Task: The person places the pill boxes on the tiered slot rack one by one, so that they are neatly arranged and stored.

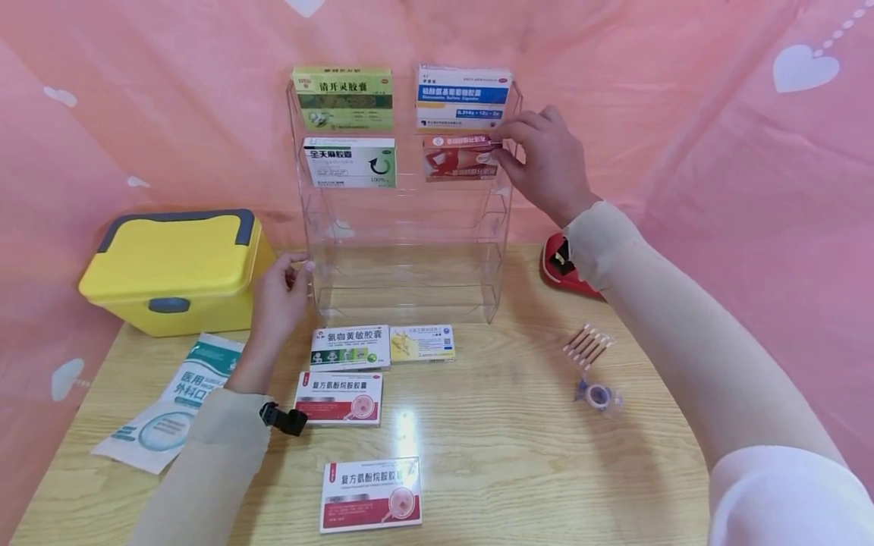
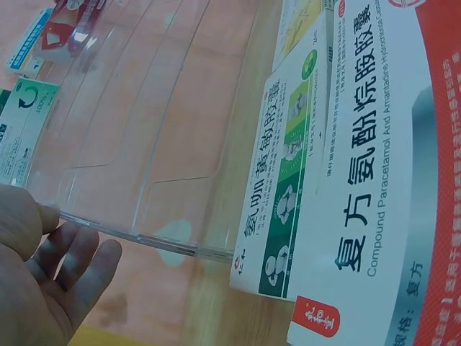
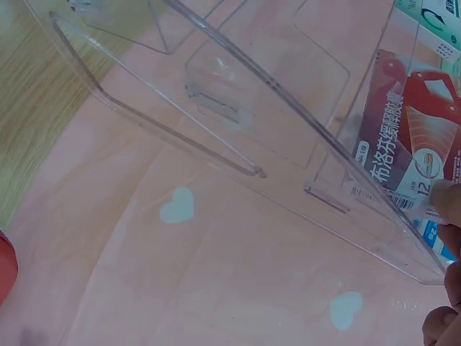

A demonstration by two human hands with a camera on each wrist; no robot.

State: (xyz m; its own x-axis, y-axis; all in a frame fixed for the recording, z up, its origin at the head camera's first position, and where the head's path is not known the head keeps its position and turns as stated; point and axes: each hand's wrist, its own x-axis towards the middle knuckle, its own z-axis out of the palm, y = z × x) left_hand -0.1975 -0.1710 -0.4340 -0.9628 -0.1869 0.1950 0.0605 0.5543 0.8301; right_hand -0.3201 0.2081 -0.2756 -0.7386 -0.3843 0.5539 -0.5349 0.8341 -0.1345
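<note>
Red box (image 1: 459, 157) pinched at corner by right fingers (image 1: 507, 144)

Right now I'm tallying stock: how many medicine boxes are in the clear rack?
4. Top tier: green box left, blue-striped box right. Second tier: white-green box left, red box right, pinched by the right hand. Lower tiers look bare.
</note>
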